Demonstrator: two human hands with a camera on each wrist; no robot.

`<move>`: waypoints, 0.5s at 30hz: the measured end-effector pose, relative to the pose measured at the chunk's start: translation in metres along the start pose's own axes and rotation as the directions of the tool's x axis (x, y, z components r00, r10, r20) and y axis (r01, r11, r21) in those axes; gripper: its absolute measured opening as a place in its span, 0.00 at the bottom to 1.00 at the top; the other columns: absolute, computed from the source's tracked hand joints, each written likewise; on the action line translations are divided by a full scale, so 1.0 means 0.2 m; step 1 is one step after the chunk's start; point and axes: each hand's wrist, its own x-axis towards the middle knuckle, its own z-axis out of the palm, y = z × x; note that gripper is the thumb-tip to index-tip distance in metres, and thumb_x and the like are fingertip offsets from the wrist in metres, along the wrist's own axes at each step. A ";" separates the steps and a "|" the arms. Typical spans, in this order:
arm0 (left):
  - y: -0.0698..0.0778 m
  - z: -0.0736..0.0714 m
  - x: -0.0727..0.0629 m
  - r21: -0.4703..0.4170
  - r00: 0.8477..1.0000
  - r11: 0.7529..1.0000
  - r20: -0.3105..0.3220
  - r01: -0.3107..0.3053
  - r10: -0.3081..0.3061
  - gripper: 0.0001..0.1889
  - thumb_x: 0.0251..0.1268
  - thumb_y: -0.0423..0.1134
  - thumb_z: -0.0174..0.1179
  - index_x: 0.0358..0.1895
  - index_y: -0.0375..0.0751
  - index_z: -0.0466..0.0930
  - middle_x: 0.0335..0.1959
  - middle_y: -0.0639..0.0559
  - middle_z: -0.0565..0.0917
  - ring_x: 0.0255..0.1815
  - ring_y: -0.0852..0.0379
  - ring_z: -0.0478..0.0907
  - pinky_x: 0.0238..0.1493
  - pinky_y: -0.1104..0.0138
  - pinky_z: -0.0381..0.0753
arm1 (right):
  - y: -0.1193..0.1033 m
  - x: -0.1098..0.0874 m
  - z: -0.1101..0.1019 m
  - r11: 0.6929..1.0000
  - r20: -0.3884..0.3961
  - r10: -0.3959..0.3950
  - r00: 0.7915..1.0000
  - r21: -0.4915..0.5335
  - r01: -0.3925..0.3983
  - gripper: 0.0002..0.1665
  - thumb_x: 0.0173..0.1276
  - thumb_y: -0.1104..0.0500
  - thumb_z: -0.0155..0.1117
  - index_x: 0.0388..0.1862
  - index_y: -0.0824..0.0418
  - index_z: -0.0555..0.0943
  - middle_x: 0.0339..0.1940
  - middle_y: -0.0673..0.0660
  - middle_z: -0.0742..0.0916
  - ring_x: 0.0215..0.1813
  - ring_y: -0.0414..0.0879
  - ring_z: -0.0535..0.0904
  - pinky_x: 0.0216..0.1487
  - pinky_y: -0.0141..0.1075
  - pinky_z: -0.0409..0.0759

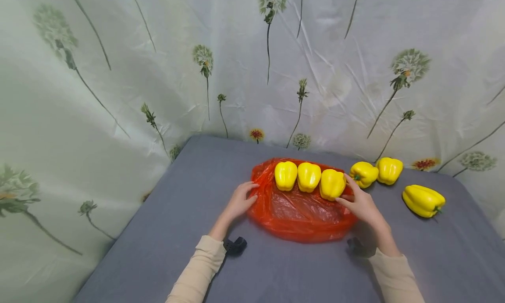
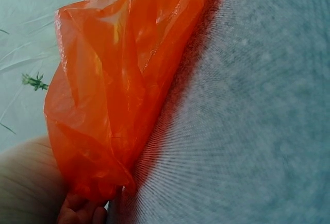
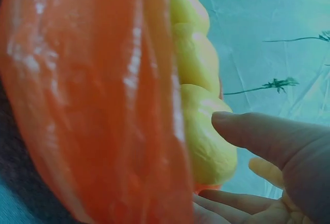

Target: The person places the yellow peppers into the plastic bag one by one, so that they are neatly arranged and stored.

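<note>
A red plastic bag (image 1: 304,230) lies spread open on the table. Three yellow bell peppers sit side by side in a row in its far part: the left pepper (image 1: 286,176), the middle pepper (image 1: 309,177) and the right pepper (image 1: 332,185). My left hand (image 1: 239,202) holds the bag's left edge; in the left wrist view the red film (image 2: 103,105) covers part of its fingers. At the right pepper's side is my right hand (image 1: 362,204), fingers spread, with the thumb (image 3: 258,131) against the pepper in the right wrist view.
Two more yellow peppers, one (image 1: 364,174) and another (image 1: 389,170), stand together right of the bag. A third pepper (image 1: 424,201) lies on its side farther right. The grey table (image 1: 189,206) ends at a flower-printed curtain (image 1: 244,75) behind and to the left.
</note>
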 end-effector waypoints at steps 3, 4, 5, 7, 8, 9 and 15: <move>-0.01 0.00 -0.01 0.002 1.000 1.000 0.006 0.003 -0.003 0.19 0.62 0.35 0.55 0.56 0.36 0.76 0.62 0.36 0.73 0.67 0.38 0.66 0.68 0.45 0.63 | 0.00 -0.01 -0.01 1.000 0.016 0.000 1.000 0.014 -0.001 0.50 0.66 0.52 0.60 0.76 0.61 0.43 0.67 0.77 0.65 0.56 0.66 0.78 0.52 0.53 0.80; -0.01 0.00 -0.01 0.004 1.000 1.000 0.009 0.003 -0.003 0.19 0.62 0.35 0.55 0.56 0.36 0.76 0.62 0.36 0.73 0.67 0.38 0.66 0.68 0.45 0.63 | 0.00 -0.01 -0.01 1.000 0.018 0.001 1.000 0.017 -0.002 0.50 0.66 0.52 0.60 0.76 0.61 0.43 0.67 0.77 0.65 0.57 0.66 0.77 0.52 0.54 0.79; -0.01 0.00 -0.01 0.003 1.000 1.000 0.011 0.003 -0.003 0.19 0.62 0.35 0.55 0.56 0.36 0.76 0.63 0.36 0.73 0.67 0.38 0.66 0.68 0.45 0.63 | 0.00 -0.02 -0.02 1.000 0.016 0.002 1.000 0.016 -0.002 0.49 0.66 0.52 0.60 0.76 0.60 0.43 0.67 0.77 0.65 0.57 0.67 0.77 0.52 0.54 0.79; 0.00 0.00 -0.01 0.002 1.000 1.000 0.014 0.001 -0.001 0.19 0.62 0.35 0.54 0.57 0.36 0.75 0.63 0.36 0.73 0.67 0.38 0.66 0.68 0.45 0.63 | 0.00 -0.02 -0.03 1.000 0.011 0.002 1.000 0.011 -0.002 0.49 0.66 0.52 0.60 0.76 0.60 0.44 0.67 0.78 0.66 0.57 0.67 0.77 0.52 0.54 0.79; 0.00 0.00 -0.01 0.001 1.000 1.000 0.014 0.002 -0.002 0.19 0.62 0.35 0.54 0.57 0.36 0.75 0.63 0.36 0.72 0.67 0.38 0.66 0.68 0.45 0.63 | 0.00 -0.02 -0.03 1.000 0.011 0.002 1.000 0.009 -0.002 0.48 0.66 0.53 0.60 0.76 0.60 0.44 0.67 0.78 0.66 0.57 0.68 0.76 0.52 0.54 0.79; 0.00 0.00 0.00 0.003 1.000 1.000 0.014 0.003 -0.003 0.19 0.62 0.35 0.54 0.57 0.36 0.75 0.63 0.36 0.72 0.67 0.38 0.66 0.68 0.45 0.63 | 0.00 -0.03 -0.04 1.000 0.011 0.000 1.000 0.011 0.000 0.47 0.66 0.53 0.60 0.76 0.61 0.45 0.67 0.78 0.65 0.58 0.68 0.76 0.52 0.55 0.79; 0.01 -0.01 0.01 0.005 1.000 1.000 0.011 0.011 -0.011 0.19 0.62 0.35 0.54 0.56 0.37 0.76 0.63 0.36 0.72 0.67 0.38 0.65 0.68 0.45 0.62 | -0.02 -0.03 -0.08 1.000 -0.003 -0.023 1.000 0.015 0.023 0.45 0.67 0.52 0.59 0.75 0.61 0.47 0.67 0.78 0.65 0.57 0.68 0.76 0.53 0.55 0.78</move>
